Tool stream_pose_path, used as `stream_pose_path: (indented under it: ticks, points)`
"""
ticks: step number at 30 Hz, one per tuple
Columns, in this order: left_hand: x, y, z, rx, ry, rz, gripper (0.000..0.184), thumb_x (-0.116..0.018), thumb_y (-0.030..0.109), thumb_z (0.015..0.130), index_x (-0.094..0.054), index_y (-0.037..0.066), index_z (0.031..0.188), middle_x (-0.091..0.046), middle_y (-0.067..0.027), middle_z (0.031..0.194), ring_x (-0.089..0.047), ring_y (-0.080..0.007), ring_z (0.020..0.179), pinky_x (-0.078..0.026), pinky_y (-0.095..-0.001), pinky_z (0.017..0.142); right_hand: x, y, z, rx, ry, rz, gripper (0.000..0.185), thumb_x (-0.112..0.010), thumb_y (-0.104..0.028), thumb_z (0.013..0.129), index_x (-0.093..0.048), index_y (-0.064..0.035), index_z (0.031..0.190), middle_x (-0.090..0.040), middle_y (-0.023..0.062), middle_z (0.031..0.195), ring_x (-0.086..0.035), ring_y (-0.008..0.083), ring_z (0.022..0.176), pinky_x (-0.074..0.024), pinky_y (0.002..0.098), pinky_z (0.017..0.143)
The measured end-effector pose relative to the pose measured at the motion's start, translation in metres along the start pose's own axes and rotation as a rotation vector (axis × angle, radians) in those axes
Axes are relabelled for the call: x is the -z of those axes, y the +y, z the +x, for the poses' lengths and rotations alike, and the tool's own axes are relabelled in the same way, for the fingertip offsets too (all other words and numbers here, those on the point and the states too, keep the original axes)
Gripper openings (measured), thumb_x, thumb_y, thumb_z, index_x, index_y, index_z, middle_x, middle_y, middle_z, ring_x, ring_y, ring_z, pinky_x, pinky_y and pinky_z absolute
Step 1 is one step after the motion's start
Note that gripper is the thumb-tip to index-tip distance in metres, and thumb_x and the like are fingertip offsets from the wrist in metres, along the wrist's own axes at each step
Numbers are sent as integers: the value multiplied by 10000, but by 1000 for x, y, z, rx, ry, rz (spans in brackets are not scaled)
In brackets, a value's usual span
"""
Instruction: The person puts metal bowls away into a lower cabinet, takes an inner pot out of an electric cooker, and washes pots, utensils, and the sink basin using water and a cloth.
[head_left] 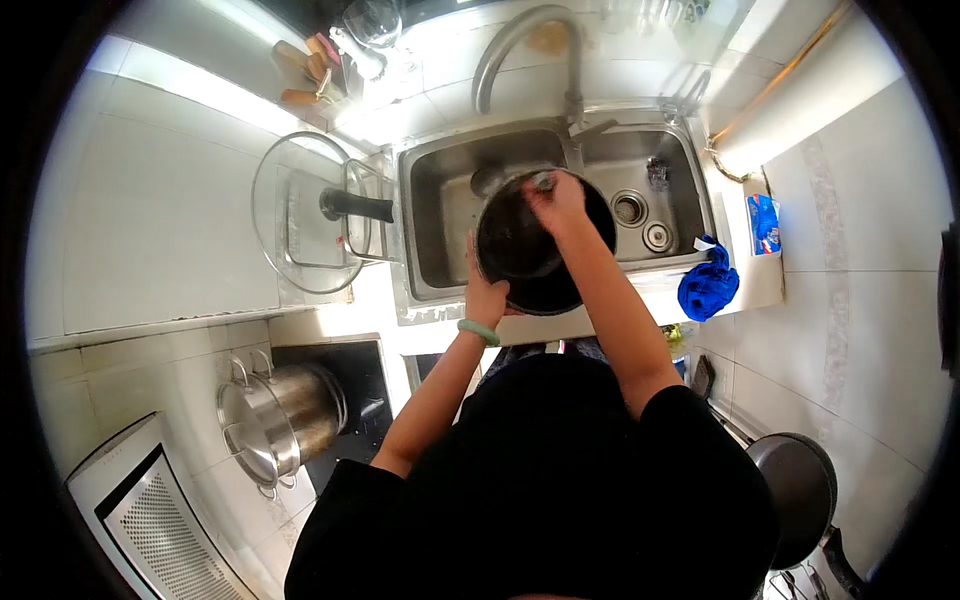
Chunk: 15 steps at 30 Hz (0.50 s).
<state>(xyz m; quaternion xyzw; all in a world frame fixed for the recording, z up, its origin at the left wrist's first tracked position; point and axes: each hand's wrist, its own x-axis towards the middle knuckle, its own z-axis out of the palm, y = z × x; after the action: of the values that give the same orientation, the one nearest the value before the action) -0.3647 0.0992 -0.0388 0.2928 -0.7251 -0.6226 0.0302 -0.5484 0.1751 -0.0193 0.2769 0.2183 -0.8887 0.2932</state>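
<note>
A dark round pot (520, 240) is tilted over the front of the double sink, its mouth facing up toward me. My left hand (487, 298), with a pale green bangle at the wrist, grips the pot's left side at the rim. My right hand (558, 205) reaches inside, fingers closed round a small grey scrubber (545, 181) against the upper inner wall. Most of the scrubber is hidden by the fingers. Behind the pot, the curved faucet (530, 20) stands over the steel sink (425, 220).
A glass lid (300, 160) leans in a wire rack at left. Below it a steel pot (290, 415) stands by a black cooktop (365, 420). A blue cloth (708, 290) and blue packet (763, 225) lie at right. A dark frying pan (795, 490) is lower right.
</note>
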Motion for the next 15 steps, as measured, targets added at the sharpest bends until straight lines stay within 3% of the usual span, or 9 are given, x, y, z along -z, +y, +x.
stream_pose_path:
  ticks: [3, 5, 6, 7, 9, 10, 12, 14, 15]
  points:
    - [-20, 3, 2, -15, -32, -44, 926, -427, -124, 636, -20, 230, 1389, -448, -208, 1234, -475, -368, 1092, -397, -344, 899, 12, -16, 17, 347, 294, 282, 251, -343, -127, 872, -490, 11, 1021, -524, 139, 976, -511, 285, 831, -466, 385, 724]
    - [-35, 18, -3, -41, -78, -66, 927, -422, -132, 633, -28, 231, 1391, -429, -201, 1254, -452, -355, 1121, -377, -336, 921, 20, -11, 22, 380, 284, 269, 279, -344, -165, 878, -505, -11, 1045, -531, 133, 1019, -505, 284, 865, -445, 398, 771]
    - [-39, 28, -10, -55, -121, -74, 929, -416, -141, 630, -36, 231, 1392, -411, -193, 1273, -428, -343, 1150, -357, -329, 943, 21, -2, 15, 257, 182, 66, 309, -338, -219, 886, -522, -30, 1047, -531, 117, 1060, -492, 269, 933, -412, 395, 834]
    - [-42, 35, -10, -51, -127, -80, 929, -416, -141, 630, -36, 231, 1392, -411, -193, 1273, -428, -343, 1150, -357, -329, 943, 40, 12, 26, 49, 282, -206, 373, -319, -277, 899, -513, -25, 1093, -504, 100, 1139, -470, 264, 985, -359, 381, 908]
    - [-50, 48, -4, -64, -227, -16, 934, -422, -128, 629, -24, 232, 1394, -397, -188, 1288, -428, -341, 1152, -364, -335, 933, 92, 33, 26, -8, 85, -1037, 441, -304, -287, 909, -398, -4, 1234, -446, 138, 1240, -400, 256, 1141, -290, 317, 975]
    - [-52, 56, -1, -127, -212, 46, 926, -441, -106, 639, -34, 240, 1394, -418, -208, 1265, -441, -364, 1130, -365, -341, 923, 65, 12, -34, 112, -245, -1456, 439, -360, -241, 891, -366, 8, 1253, -419, 182, 1270, -365, 282, 1198, -284, 321, 985]
    - [-61, 59, 7, -165, -230, 75, 917, -451, -92, 648, -43, 252, 1393, -425, -220, 1253, -454, -373, 1108, -373, -344, 912, 100, -21, -37, 6, -704, -2048, 457, -445, -206, 849, -375, -19, 1259, -424, 202, 1265, -377, 329, 1191, -273, 331, 996]
    - [-74, 56, 16, -230, -234, 180, 900, -470, -65, 666, -68, 292, 1388, -452, -241, 1214, -486, -387, 1056, -398, -360, 879, 141, -52, -34, -192, -760, -2464, 439, -494, -175, 801, -448, -49, 1220, -452, 205, 1234, -419, 326, 1163, -326, 352, 965]
    - [-84, 55, 19, -225, -229, 169, 900, -470, -65, 666, -68, 292, 1388, -452, -241, 1214, -486, -387, 1056, -398, -360, 879, 142, -74, -44, -269, -586, -2700, 448, -503, -161, 765, -478, -62, 1202, -477, 190, 1214, -460, 312, 1122, -371, 378, 921]
